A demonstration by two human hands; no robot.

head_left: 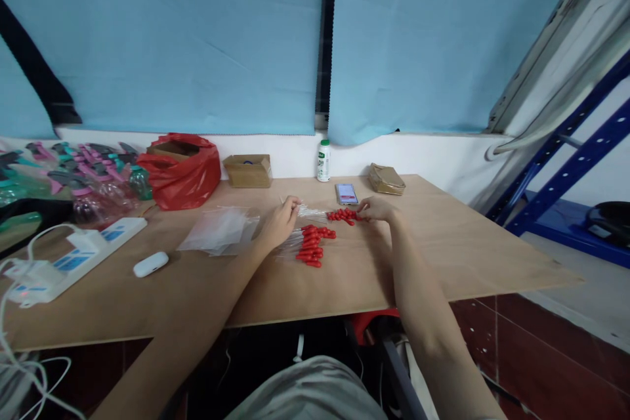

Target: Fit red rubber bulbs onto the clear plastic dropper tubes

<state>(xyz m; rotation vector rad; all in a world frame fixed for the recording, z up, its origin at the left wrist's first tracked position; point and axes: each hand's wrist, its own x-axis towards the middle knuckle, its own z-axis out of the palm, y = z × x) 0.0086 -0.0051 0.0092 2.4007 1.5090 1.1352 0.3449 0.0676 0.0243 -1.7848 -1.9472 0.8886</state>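
Observation:
Two groups of thin, pale sticks with red, bulb-shaped ends lie on the table in front of me. My left hand (283, 222) is closed in a pinch at the pale ends of the far group. What lies between its fingertips is too small to make out. At the other end of that group, my right hand (377, 209) pinches one of the red ends (343, 214). The near group (311, 246) lies closer to me, fanned out, its red ends pointing right. Left of my left hand is a stack of clear plastic bags (216, 231).
A phone (347, 193), a white bottle (323, 161) and two cardboard boxes (249, 171) (386, 179) stand toward the wall. On the left are a red plastic bag (184, 174), spray bottles (93, 184), a power strip (73, 262) and a white earbud case (151, 264).

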